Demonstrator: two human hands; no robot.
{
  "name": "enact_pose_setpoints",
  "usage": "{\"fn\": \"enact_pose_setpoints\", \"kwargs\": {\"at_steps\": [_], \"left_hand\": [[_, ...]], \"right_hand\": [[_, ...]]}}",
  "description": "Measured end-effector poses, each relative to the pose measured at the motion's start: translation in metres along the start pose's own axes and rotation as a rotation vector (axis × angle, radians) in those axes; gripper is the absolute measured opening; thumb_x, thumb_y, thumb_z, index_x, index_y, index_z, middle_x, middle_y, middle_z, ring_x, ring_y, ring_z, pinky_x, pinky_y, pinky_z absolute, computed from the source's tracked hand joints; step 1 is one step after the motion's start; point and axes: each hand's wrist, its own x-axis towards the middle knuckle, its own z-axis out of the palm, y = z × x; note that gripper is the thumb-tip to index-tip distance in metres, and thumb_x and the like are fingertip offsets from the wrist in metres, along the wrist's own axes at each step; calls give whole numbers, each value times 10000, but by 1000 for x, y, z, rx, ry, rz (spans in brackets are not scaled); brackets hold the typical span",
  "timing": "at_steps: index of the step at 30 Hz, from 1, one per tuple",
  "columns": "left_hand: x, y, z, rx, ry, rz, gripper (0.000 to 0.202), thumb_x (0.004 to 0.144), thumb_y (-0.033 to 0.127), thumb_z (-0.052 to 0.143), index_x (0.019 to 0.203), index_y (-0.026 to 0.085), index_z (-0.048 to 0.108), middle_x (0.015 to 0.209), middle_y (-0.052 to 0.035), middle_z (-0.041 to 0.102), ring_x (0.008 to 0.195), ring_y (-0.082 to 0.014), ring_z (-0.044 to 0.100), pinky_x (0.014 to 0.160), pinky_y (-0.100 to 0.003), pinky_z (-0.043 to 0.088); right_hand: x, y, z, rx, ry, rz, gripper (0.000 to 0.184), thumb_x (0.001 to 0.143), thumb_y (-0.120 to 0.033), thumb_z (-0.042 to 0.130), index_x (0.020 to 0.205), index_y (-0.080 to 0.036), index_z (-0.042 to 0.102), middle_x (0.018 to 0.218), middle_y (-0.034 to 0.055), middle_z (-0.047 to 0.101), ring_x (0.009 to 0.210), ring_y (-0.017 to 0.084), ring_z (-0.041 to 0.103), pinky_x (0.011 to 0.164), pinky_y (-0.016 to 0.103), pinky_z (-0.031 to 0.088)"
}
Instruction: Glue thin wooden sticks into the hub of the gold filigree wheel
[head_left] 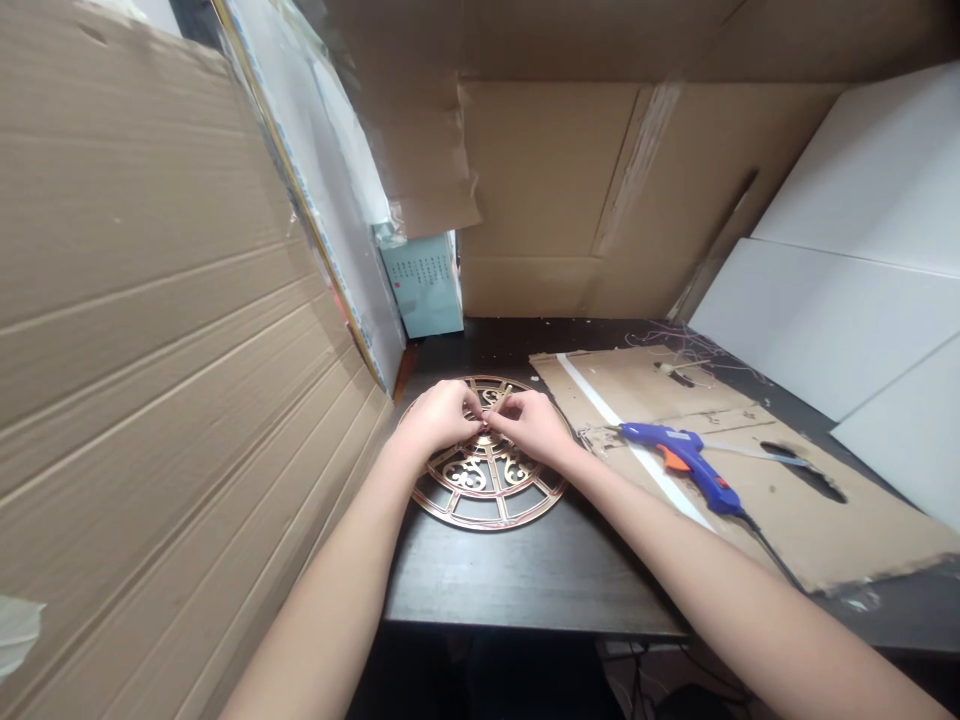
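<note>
A round, copper-coloured openwork metal disc [487,490] lies flat on the dark table [525,580]. Both hands rest over its far half. My left hand [439,415] has its fingers curled and pinched together at the disc's middle. My right hand [532,425] meets it fingertip to fingertip, also pinched. A small thin pale piece [496,405] shows between the fingertips; I cannot make out what it is.
A blue and orange glue gun [686,462] lies on a flat cardboard sheet [787,520] to the right, its black cord running toward the table's front edge. Tall cardboard walls stand left and behind. A pale teal box [424,285] stands at the back. White boards [847,300] lean on the right.
</note>
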Motion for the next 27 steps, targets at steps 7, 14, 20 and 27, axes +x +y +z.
{"fn": "enact_pose_setpoints", "kwargs": {"at_steps": [7,14,20,27], "left_hand": [[0,0,-2,3,-4,8,221,946,377,716,1047,181,724,1104,-61,735,1055,-227,689,977,-467,568],[2,-2,1,3,0,2,214,944,375,717,1042,185,727,1135,-66,732,1091,-235,682,998,-477,560],[0,1,0,2,4,1,215,948,378,711,1048,188,724,1123,-64,732,1073,-228,684,989,-469,562],[0,2,1,1,4,-12,219,945,391,710,1035,192,726,1158,-72,725,1115,-240,669,1013,-476,546]], "right_hand": [[0,0,0,-3,-1,0,204,860,-204,743,667,-137,760,666,57,763,654,173,694,589,228,432],[0,1,0,3,-4,4,201,864,-225,741,684,-143,768,667,48,761,651,165,690,595,228,432],[0,0,0,0,2,0,200,853,-200,741,662,-142,756,662,51,756,664,171,692,597,233,428],[-1,2,2,-5,11,-7,199,850,-220,732,666,-148,749,671,49,752,672,173,687,615,245,434]]}}
